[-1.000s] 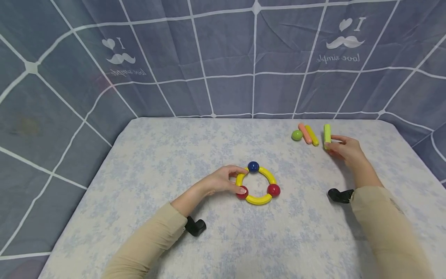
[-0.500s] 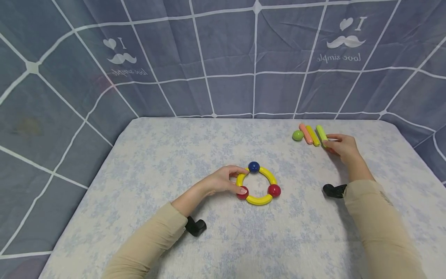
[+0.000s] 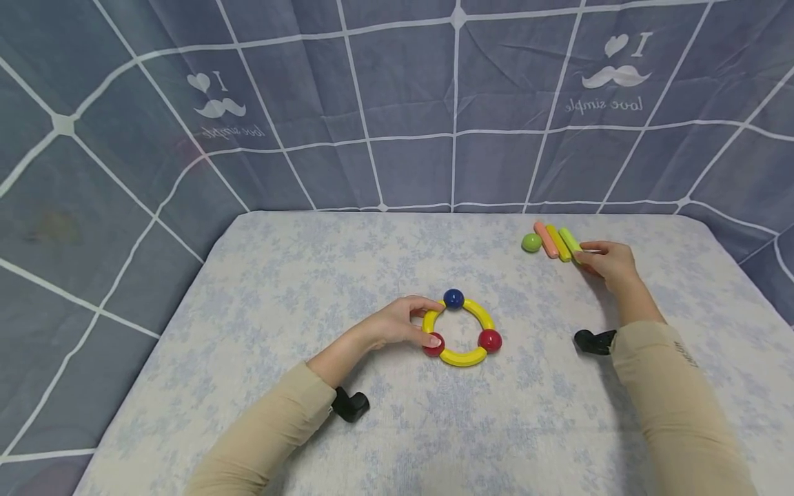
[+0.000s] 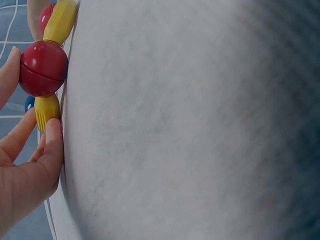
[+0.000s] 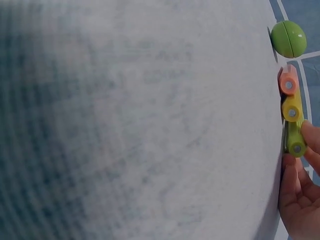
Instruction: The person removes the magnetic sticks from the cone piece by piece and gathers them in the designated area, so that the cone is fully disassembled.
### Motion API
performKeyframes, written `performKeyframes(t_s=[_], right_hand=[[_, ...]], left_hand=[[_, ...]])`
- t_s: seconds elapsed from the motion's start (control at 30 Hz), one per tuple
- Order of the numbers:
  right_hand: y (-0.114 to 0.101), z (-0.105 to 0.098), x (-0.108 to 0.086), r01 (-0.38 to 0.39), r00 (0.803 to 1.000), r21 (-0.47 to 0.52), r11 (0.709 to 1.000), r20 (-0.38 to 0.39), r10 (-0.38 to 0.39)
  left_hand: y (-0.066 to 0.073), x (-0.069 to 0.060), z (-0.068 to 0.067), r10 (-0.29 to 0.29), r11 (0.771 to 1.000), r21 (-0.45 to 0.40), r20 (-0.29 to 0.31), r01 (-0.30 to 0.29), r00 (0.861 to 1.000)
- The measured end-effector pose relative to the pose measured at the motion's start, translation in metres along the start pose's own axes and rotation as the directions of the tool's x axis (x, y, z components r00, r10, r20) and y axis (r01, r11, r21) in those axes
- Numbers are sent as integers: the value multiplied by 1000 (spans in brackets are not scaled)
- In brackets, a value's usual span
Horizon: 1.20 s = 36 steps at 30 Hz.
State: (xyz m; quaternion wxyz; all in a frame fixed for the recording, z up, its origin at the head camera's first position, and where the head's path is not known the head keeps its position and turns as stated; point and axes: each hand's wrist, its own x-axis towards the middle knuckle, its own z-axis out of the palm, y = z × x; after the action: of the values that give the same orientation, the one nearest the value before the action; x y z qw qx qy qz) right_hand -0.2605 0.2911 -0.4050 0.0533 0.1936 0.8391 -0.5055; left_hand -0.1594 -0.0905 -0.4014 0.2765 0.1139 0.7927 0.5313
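Observation:
A ring of curved yellow magnetic sticks (image 3: 464, 358), joined by two red balls (image 3: 490, 341) and one blue ball (image 3: 454, 298), lies on the table. My left hand (image 3: 400, 322) holds its left side, thumb on the nearer red ball (image 4: 44, 69) and fingers at a curved yellow stick (image 4: 47, 111). Far right, my right hand (image 3: 611, 265) pinches the near end of a straight lime-green magnetic stick (image 3: 569, 240), which lies alongside a straight yellow stick (image 3: 558, 244) and an orange one (image 3: 546, 241). Silver discs show in the stick ends in the right wrist view.
A green ball (image 3: 531, 242) sits left of the orange stick. The table (image 3: 322, 269) has a pale floral cloth, and a blue-grey checked curtain (image 3: 409, 89) hangs behind it and at the sides. Black wrist mounts (image 3: 351, 406) stick out from both sleeves.
My right hand has moved left with the lime-green stick, which has turned slanting and come down beside the yellow one. My left hand and the ring have stayed put.

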Motion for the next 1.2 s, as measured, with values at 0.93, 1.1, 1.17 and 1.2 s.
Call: performKeyframes(t_s=[0.93,1.1,1.17,1.2], right_hand=[[2,-13,-18,107,992,3,994,66,-107],[1,-23,-30,221,973,82,972,47,-225],[-1,-24,-34,255,965,114,960,39,-261],[-3,-23,-37,276,959,100,956,36,-280]], left_hand=[[-1,-2,-1,6,1000,25,11,-6,1000],[0,-1,-1,21,999,33,3,-21,1000],[0,-1,-1,20,999,36,3,-20,1000],[1,0,-1,18,999,36,3,-18,1000]])
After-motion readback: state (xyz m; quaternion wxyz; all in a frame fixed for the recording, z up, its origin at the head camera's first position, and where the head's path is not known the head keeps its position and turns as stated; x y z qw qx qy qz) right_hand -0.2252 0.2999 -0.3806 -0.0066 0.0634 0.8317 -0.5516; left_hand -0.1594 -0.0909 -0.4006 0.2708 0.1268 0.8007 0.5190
